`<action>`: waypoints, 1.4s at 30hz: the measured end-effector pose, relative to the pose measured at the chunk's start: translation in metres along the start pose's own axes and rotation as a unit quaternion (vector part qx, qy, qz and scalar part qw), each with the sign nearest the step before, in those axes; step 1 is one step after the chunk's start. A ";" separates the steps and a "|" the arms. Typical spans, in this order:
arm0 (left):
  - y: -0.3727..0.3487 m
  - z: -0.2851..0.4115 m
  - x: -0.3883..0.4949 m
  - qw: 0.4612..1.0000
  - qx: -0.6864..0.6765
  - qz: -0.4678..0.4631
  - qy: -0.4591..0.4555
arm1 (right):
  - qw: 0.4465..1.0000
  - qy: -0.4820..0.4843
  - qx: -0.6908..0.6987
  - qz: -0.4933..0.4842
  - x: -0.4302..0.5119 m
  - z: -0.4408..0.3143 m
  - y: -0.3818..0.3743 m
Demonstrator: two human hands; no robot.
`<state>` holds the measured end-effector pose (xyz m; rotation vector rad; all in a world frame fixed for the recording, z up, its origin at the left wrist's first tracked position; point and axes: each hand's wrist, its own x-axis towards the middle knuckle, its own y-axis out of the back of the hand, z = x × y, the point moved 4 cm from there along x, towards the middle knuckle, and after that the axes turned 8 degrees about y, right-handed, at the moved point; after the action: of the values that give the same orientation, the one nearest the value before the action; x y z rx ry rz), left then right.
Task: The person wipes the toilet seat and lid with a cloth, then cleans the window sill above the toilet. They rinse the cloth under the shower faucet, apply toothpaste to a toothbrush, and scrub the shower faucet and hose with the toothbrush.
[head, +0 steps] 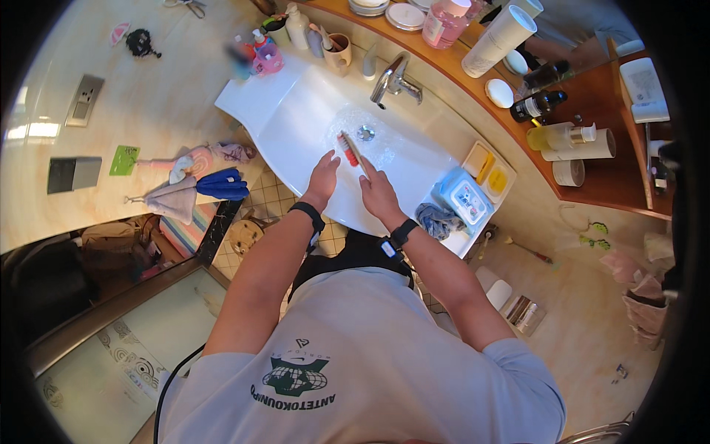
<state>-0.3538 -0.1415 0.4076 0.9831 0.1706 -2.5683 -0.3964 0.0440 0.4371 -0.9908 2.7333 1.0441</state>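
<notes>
My right hand [380,195] grips the handle of a scrubbing brush [360,158] over the white washbasin [288,125]. The brush's red and white bristles face left, towards my other hand. My left hand [323,176] is just left of the brush, apart from it, over the basin's front part. It appears to hold nothing, with its fingers slightly apart. Beyond the brush head lies the metal drain [365,132], with bubbly water around it. A chrome faucet [395,80] stands at the basin's back edge.
On the basin's right end are a wet wipes pack [465,198], a crumpled grey-blue cloth [438,221] and a soap dish [502,175]. Bottles and a brown cup [337,54] line the back left. A wooden shelf [546,150] with cosmetics overhangs the back right. Cloths [172,200] hang left.
</notes>
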 end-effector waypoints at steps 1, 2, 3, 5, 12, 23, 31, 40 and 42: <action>0.004 0.002 -0.011 1.000 -0.021 0.001 0.019 | 0.998 -0.003 -0.027 -0.054 -0.001 0.002 -0.008; 0.008 0.005 -0.022 0.999 -0.029 0.002 0.028 | 0.995 -0.013 -0.061 -0.078 -0.003 0.004 -0.014; 0.013 0.006 -0.034 0.998 -0.035 0.006 0.045 | 0.996 -0.020 -0.051 -0.071 -0.002 0.007 -0.018; 0.022 0.007 -0.052 0.996 -0.053 0.005 0.065 | 0.998 -0.044 -0.044 -0.009 -0.008 0.010 -0.024; 0.063 -0.044 -0.104 0.987 -0.121 -0.029 0.098 | 0.995 0.008 0.104 0.005 -0.039 -0.038 -0.063; 0.077 -0.079 -0.126 0.991 -0.120 0.016 -0.064 | 0.985 0.151 0.008 -0.085 -0.040 -0.038 -0.101; 0.072 -0.057 -0.092 0.992 -0.128 0.014 0.006 | 0.974 0.040 -0.209 -0.074 0.150 0.099 -0.075; 0.040 -0.045 -0.062 0.985 -0.136 0.022 0.104 | 0.948 0.034 -0.288 -0.133 0.223 0.153 -0.091; 0.039 -0.045 -0.059 0.985 -0.140 0.019 0.102 | 0.925 0.040 -0.325 -0.195 0.225 0.156 -0.094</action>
<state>-0.2705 -0.1486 0.4142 1.1244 0.5465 -2.3225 -0.5461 -0.0370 0.2036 -1.5915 2.0980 1.8883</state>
